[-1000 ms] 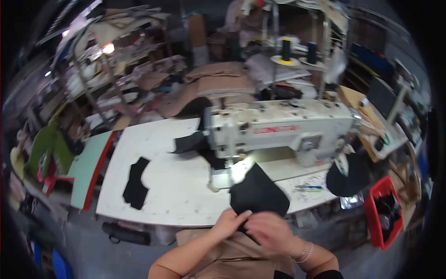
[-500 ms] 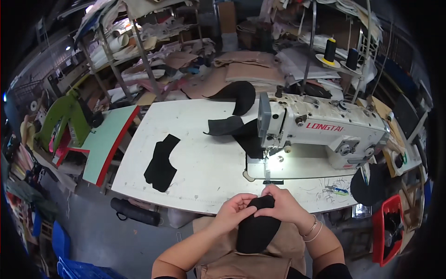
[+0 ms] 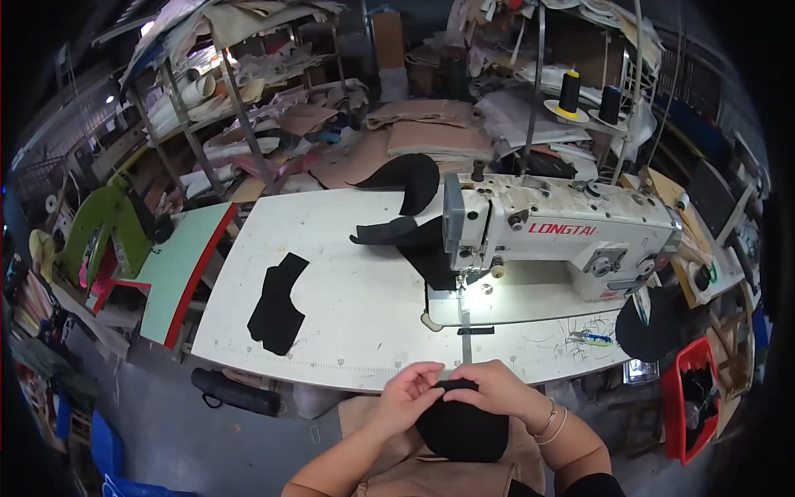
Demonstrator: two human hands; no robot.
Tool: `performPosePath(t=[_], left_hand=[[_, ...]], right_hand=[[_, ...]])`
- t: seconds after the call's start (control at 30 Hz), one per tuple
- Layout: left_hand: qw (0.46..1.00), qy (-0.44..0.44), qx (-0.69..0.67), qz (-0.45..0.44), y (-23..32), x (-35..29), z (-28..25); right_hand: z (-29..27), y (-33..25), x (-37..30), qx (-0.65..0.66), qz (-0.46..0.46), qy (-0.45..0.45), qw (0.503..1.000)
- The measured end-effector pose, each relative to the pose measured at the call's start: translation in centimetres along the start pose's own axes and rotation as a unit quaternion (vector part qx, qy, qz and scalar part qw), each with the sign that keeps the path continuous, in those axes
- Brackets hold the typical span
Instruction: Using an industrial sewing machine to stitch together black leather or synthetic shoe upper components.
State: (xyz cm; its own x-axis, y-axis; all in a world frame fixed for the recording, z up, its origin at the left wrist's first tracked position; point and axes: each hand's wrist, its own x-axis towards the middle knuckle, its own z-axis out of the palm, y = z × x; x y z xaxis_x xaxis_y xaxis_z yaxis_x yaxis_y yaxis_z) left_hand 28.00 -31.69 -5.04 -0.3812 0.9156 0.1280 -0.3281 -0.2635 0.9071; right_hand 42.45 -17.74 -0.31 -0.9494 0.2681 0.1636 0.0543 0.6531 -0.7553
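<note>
While both hands meet just below the near edge of the white table [image 3: 348,331], the left hand [image 3: 410,393] curls its fingers closed around the top edge of a black fabric piece [image 3: 462,431], and the right hand [image 3: 495,391] pinches the same edge beside it, fingers bent and touching the left hand. That piece hangs over the lap, in front of the sewing machine [image 3: 563,236]; another black cut piece [image 3: 277,302] lies on the table to the left, well apart from the hands.
</note>
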Motion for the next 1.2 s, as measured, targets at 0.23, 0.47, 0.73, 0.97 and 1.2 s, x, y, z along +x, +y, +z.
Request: performPosePath(t=[0.23,0.47,0.73,0.97,1.2], left_hand=[[0.97,-0.049,0.228,0.069,-1.1,-0.5,-1.6],[0.969,-0.092,0.227,-0.034,-0.6,-0.3,-1.0],[0.943,-0.035,0.324,0.063,0.5,-0.6,-1.3],[0.922,-0.033,0.36,0.142,1.3,0.6,-1.8],[0.703,0.261,0.621,0.228,8.8,10.2,-20.8]], right_hand=[[0.5,0.3,0.0,-0.08,-0.052,-0.026,0.995],[1.0,0.6,-0.5,-0.103,-0.061,0.005,0.993],[1.6,1.0,-0.4,-0.168,-0.078,0.004,0.983],[1.4,0.7,-1.2,-0.127,-0.08,0.077,0.986],[-1.2,3.5,-5.0,-0.128,0.086,0.156,0.976]])
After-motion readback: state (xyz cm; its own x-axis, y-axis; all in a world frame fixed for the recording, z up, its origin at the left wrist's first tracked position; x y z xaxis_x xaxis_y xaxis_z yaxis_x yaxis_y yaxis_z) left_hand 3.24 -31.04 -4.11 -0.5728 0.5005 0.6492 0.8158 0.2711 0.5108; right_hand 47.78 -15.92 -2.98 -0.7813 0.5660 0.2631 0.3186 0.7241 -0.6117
